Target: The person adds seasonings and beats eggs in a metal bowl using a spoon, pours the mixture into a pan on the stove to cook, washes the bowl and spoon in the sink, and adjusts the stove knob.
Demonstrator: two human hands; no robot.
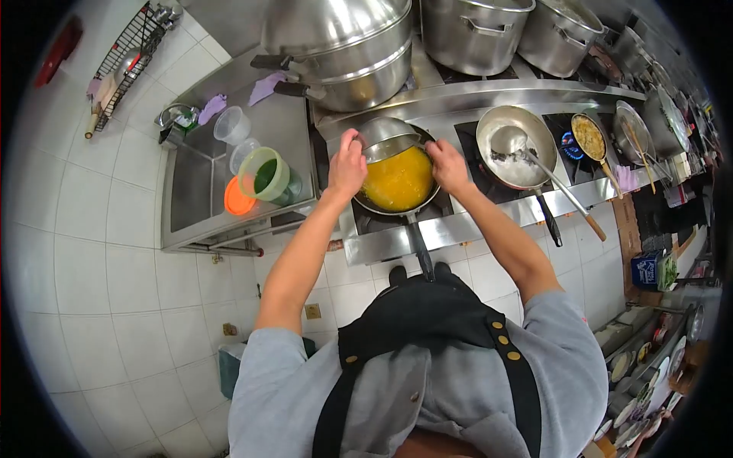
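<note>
Two hands (347, 164) (449, 166) tip a bowl (384, 137) over a steel stove (458, 221).

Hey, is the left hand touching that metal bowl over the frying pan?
Touching. The head view shows the left hand gripping the rim of the metal bowl, tilted over the frying pan of yellow liquid, with no gap visible.

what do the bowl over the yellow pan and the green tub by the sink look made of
Bowl, held by left hand and right hand: likely stainless steel, with bright grey shine. Green tub: probably plastic, translucent with a matte rim.
</note>
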